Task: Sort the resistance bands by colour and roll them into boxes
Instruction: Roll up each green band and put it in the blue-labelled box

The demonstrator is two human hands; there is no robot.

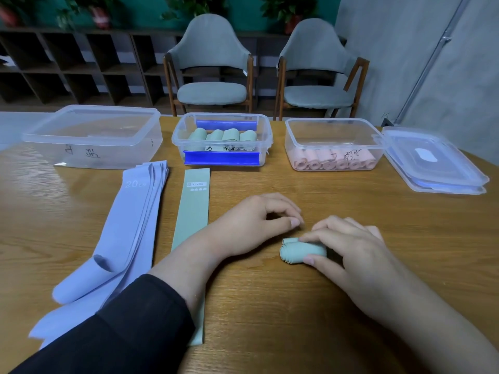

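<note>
We saw rolled green band (303, 251) on surface at 5 o'clock of green box (222, 139). Right hand (348, 245) pinched roll, thumb and fingers; left hand (259, 220) loosely curled, holding nothing. We judged band soft, springy, prone to unrolling: grip across roll's middle.

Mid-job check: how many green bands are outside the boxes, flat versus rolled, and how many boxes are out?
flat green band: 1
rolled green band, held by the right hand: 1
clear boxes: 3
Total: 5
</note>
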